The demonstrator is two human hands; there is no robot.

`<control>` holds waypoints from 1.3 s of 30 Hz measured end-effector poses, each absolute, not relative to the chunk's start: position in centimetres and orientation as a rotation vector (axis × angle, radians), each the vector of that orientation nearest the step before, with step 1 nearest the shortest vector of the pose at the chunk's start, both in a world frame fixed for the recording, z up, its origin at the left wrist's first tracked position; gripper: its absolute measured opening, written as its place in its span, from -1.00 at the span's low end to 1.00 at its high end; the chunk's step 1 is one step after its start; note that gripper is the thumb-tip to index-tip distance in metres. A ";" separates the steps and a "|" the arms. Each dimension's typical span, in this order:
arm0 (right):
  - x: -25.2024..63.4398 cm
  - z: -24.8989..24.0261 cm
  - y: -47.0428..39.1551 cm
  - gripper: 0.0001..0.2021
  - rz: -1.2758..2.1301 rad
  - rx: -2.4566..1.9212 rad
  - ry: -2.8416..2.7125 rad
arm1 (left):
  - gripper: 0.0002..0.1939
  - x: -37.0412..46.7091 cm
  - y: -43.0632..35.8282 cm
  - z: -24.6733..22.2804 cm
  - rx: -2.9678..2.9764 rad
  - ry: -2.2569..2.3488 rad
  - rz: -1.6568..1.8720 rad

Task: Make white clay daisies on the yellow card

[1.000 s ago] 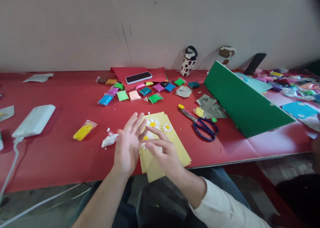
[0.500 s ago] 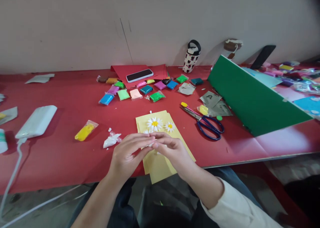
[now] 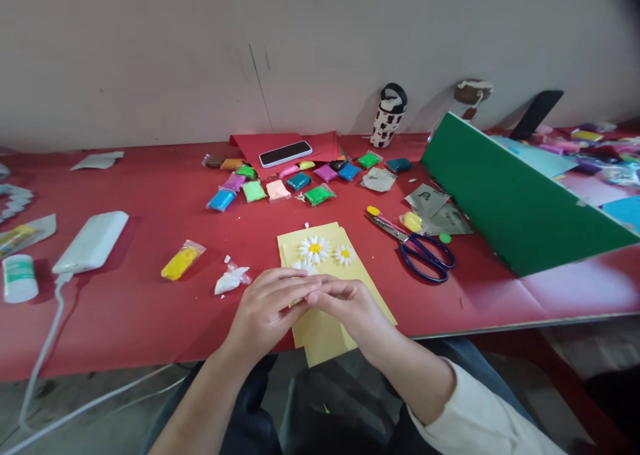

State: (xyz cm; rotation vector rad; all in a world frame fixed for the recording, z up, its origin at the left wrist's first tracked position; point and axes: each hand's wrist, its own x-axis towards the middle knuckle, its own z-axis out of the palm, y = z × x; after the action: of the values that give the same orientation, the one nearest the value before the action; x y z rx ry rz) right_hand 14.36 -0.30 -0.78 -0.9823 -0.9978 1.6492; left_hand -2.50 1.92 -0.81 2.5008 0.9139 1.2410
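My left hand (image 3: pixel 270 305) and my right hand (image 3: pixel 353 308) meet at the fingertips over yellow paper sheets (image 3: pixel 325 335). Both have their fingers closed together, and whatever lies between them is hidden. On the paper just beyond are a large white clay daisy (image 3: pixel 314 248) with a yellow centre and a smaller daisy (image 3: pixel 345 254). Another white flower (image 3: pixel 304 266) is partly covered by my fingers. An opened packet of white clay (image 3: pixel 231 280) rests left of my left hand, with small white bits around it.
Scissors (image 3: pixel 423 255) and a green board (image 3: pixel 515 195) are at the right. Clay packets (image 3: pixel 254 190), a phone (image 3: pixel 285 154) and a tumbler (image 3: pixel 389 118) stand or lie behind. Left are a yellow clay packet (image 3: pixel 181 263), a white power bank (image 3: pixel 93 242) and its cable.
The view has shifted slightly left, showing more of the white bottle at the left. My fingers have drawn closer together, and the white piece seen between them is now hidden.
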 end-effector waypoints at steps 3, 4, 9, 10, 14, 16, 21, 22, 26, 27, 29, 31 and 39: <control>14.3 -0.8 -0.4 -0.85 1.645 -0.990 -0.989 | -0.69 -2.5 2.0 -0.8 2.507 0.905 1.253; 14.3 -0.8 -0.4 -0.85 1.652 -0.991 -0.989 | -0.69 -2.4 2.0 -0.8 2.503 0.901 1.248; 14.3 -0.7 -0.5 -0.85 1.668 -1.005 -0.934 | -0.70 -2.3 2.0 -0.9 2.495 0.901 1.243; 14.3 -0.6 -0.5 -0.85 1.674 -1.001 -0.934 | -0.70 -2.3 2.0 -0.9 2.491 0.899 1.244; 14.4 -0.5 -0.4 -0.85 1.668 -1.000 -0.936 | -0.68 -2.3 2.0 -0.8 2.483 0.891 1.249; 14.5 -0.5 -0.4 -0.85 1.655 -1.003 -0.951 | -0.66 -2.3 2.0 -0.8 2.475 0.886 1.251; 14.5 -1.0 -0.2 -0.87 1.622 -0.977 -0.969 | -0.70 -2.5 2.1 -0.9 2.465 0.886 1.252; 14.5 -1.1 -0.2 -0.87 1.610 -0.974 -0.959 | -0.70 -2.5 2.1 -0.9 2.476 0.890 1.251; 14.7 -1.1 -0.1 -0.89 1.534 -0.971 -1.056 | -0.75 -2.6 2.0 -0.7 2.496 0.913 1.232; 14.8 -1.0 -0.1 -0.89 1.470 -0.982 -1.117 | -0.77 -2.6 1.9 -0.6 2.478 0.931 1.235; 15.2 -0.6 -0.1 -0.87 1.291 -1.007 -1.240 | -0.79 -2.6 1.8 -0.5 2.421 0.980 1.264; 15.6 -0.3 -0.1 -0.86 1.128 -1.021 -1.329 | -0.80 -2.7 1.6 -0.5 2.364 1.047 1.307; 15.6 -1.0 -0.2 -0.93 0.792 -1.008 -1.468 | -0.77 -2.5 1.4 -0.9 2.257 1.115 1.285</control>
State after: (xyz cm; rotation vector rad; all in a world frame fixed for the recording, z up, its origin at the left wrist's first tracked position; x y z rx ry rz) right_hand 15.56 -0.21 -1.01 -1.0084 -1.4684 0.7916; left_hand -2.53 1.37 -0.91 2.2574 1.1148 1.2848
